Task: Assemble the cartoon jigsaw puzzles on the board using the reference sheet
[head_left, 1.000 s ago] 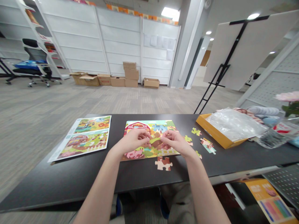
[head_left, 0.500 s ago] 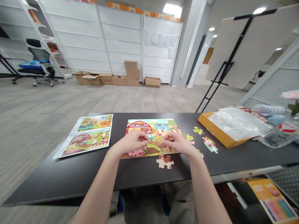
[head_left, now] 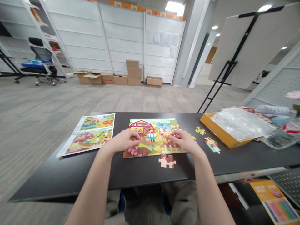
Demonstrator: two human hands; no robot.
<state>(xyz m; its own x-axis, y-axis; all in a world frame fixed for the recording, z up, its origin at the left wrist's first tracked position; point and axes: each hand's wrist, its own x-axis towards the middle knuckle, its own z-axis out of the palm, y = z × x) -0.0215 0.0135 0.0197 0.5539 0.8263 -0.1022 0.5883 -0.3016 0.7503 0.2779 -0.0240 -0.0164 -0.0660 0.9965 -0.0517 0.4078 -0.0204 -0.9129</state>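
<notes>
A farm-scene jigsaw puzzle (head_left: 150, 149) lies on the black table, with a red barn, a figure and a white fence. Over its left part is my left hand (head_left: 126, 139), fingers loosely curled, thumb a little apart, nothing visible in them. My right hand (head_left: 184, 140) is over the right part, its fingers closed on what looks like a reddish-brown puzzle piece, mostly hidden. A loose brown-and-cream piece (head_left: 167, 161) lies just below the puzzle's front edge. To the right are a green piece (head_left: 200, 130) and a brown-and-teal piece (head_left: 212, 144).
A picture sheet (head_left: 87, 134) lies on the left of the table (head_left: 77, 175). On the right stands a yellow box lid (head_left: 220, 134) holding clear plastic, with more plastic wrapping and rolled cloth beyond it. An easel (head_left: 222, 75) rises behind the table.
My hands have moved apart: the left went left and the right went right. The puzzle's middle and white fence now show. The loose pieces stay where they were.
</notes>
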